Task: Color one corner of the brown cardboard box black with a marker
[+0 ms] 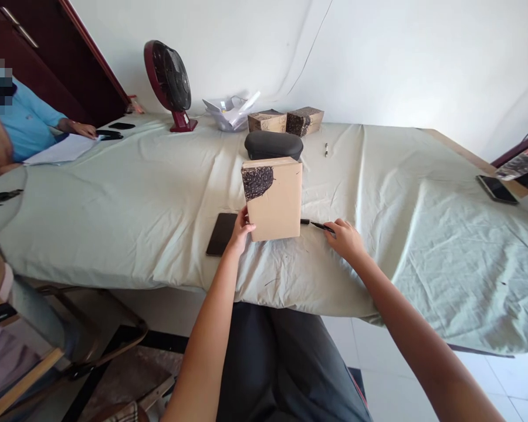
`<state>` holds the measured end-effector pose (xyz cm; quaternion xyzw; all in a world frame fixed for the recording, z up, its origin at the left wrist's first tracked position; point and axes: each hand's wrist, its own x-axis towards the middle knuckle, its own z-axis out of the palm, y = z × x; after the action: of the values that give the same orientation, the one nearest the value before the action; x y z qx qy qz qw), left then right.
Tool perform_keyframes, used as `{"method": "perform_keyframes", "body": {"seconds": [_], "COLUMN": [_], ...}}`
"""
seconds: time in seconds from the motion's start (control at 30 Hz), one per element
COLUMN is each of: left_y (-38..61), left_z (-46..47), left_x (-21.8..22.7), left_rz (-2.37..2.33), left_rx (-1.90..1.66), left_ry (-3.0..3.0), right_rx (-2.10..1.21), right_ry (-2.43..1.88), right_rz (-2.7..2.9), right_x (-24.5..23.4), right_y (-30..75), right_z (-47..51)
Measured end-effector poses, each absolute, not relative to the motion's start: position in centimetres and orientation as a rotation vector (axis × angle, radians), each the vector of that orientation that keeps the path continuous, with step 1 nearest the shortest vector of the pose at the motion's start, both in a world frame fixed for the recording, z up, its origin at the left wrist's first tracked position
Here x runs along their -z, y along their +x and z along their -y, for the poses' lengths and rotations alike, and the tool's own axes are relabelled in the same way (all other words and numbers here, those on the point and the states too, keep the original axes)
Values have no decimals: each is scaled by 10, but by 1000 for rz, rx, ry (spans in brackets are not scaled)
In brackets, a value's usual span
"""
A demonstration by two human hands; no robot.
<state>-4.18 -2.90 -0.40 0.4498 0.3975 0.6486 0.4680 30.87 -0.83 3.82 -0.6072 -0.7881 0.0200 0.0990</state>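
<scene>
A brown cardboard box (276, 205) is tilted up on the cloth-covered table in front of me. Black scribble fills its upper left corner. My left hand (242, 230) grips the box at its lower left edge, thumb on the front face and fingers behind. To the right, my right hand (344, 239) is closed around a black pen (322, 226), whose tip points left toward the box. A black pen cap (305, 221) lies just right of the box, close to the pen tip. Beside my left hand lies a dark phone (220, 234), partly covered by that hand.
Behind the box sits a black hard case (273, 145). Two scribbled cardboard boxes (305, 121), a plastic basket (229, 120) and a red fan (182, 121) stand along the wall. A co-worker in a blue shirt (33, 123) sits at the far left with papers (64, 149).
</scene>
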Motion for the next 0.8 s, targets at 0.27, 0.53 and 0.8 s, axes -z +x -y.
{"method": "perform_keyframes", "body": {"seconds": [0.27, 0.53, 0.8], "left_y": [-41, -42, -40], "left_z": [30, 29, 28], "left_x": [2, 2, 0], "left_rz": [-989, -1021, -982], "left_rx": [-1590, -1595, -1600], "left_ry": [1053, 1059, 1020], "right_rx": [-109, -159, -74], "right_ry": [-1733, -1526, -1681], "right_rz": [2324, 2352, 2359], "right_x": [-28, -19, -23], "right_y": [283, 246, 258], "right_z": [-5, -18, -21]}}
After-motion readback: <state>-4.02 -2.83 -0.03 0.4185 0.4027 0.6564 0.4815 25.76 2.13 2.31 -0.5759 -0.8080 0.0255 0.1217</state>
